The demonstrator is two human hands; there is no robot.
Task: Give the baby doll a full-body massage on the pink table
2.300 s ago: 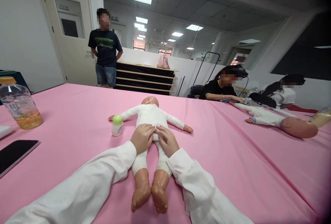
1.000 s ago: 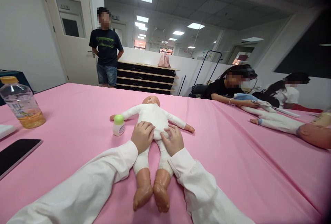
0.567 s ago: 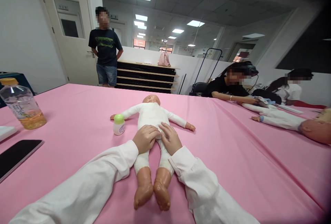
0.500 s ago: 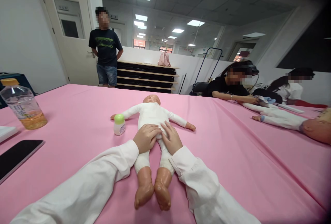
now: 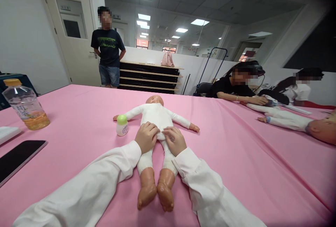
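Note:
A baby doll [image 5: 158, 113] with a white cloth body lies on its back, head away from me, its bare feet towards me. My left hand [image 5: 147, 136] is at the doll's lower belly on the left, fingers bent and closed on the white cloth. On the other side, my right hand [image 5: 175, 140] has its fingers curled, with fingertips and thumb close together at the cloth. A narrow strip of belly shows between the hands. What the fingertips pinch is partly hidden. Left of the doll, by its arm, stands a small bottle with a green cap [image 5: 122, 125].
A pink cloth [image 5: 236, 171] covers the table. At the left are a drink bottle [image 5: 27, 106], a phone [image 5: 19, 158] and a white box edge [image 5: 9, 134]. At the right, a person [image 5: 233, 87] handles things beside another doll [image 5: 291, 120]. Another person [image 5: 108, 50] stands behind.
My fingers, flatter and nearly meeting on the belly before, are now bent and drawn slightly apart. The doll and the small bottle stay where they were on the table.

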